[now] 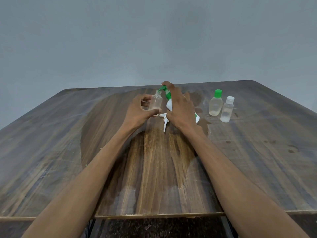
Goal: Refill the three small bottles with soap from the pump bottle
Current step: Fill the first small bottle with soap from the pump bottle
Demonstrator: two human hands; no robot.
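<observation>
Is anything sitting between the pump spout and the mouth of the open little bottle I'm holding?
Nothing visible. The left hand holds the open small bottle upright, its uncapped mouth right beside the green spout of the pump bottle under the right hand. Its white sprayer cap lies on the table, below.

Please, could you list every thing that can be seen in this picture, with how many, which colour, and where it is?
open small bottle: 1, clear, no cap, held upright at table centre under the pump spout.
pump bottle: 1, white with green pump, centre, right of the open bottle.
green-capped bottle: 1, clear with pale liquid at the bottom, standing at right.
white-capped bottle: 1, clear, standing beside the green-capped one, nearer the camera.
loose cap with tube: 1, white, lying on the table in front of the pump bottle.
table: 1, dark brown wood grain, fills the lower picture.
wall: 1, grey, behind.
left hand: 1, grips the open bottle.
right hand: 1, on the pump bottle, finger on the pump head.
</observation>
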